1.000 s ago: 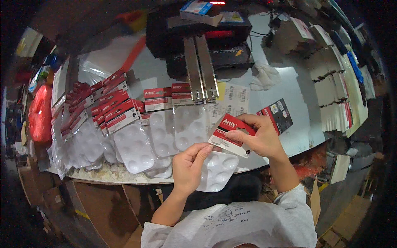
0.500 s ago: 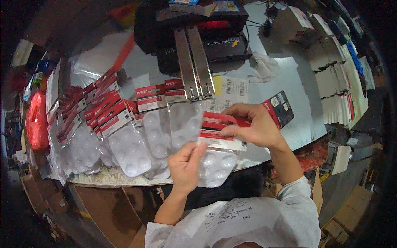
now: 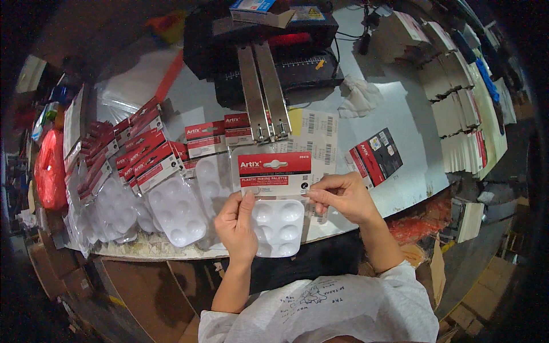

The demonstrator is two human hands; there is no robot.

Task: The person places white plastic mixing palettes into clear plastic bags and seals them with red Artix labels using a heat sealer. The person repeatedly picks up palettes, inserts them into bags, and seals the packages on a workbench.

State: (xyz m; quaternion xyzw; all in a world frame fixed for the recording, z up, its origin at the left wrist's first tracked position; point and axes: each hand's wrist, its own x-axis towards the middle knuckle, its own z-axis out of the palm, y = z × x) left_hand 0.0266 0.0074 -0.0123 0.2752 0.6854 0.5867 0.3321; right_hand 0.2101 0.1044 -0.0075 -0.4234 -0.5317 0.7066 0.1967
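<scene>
A white plastic paint palette point(image 3: 280, 231) with round wells hangs in a clear bag below a red, black and white header card point(image 3: 274, 171). My left hand point(image 3: 237, 226) grips the package at its left side, thumb in front near the card's lower edge. At the card's lower right corner, my right hand point(image 3: 343, 197) is closed in a pinch. The card faces up, flat and smooth, with a hang hole near its top. Behind the package lies a sheet of barcode stickers point(image 3: 320, 128), partly covered by it.
Several bagged palettes point(image 3: 177, 211) overlap on the left of the table. A black machine point(image 3: 280, 74) with two metal rails stands at the back. A red and black card point(image 3: 374, 157) lies to the right, near stacked cards point(image 3: 457, 114) and crumpled white plastic point(image 3: 360, 94).
The package has shifted left and now faces up squarely. My right hand has slid from the card's upper part to its lower right corner, uncovering the printed front.
</scene>
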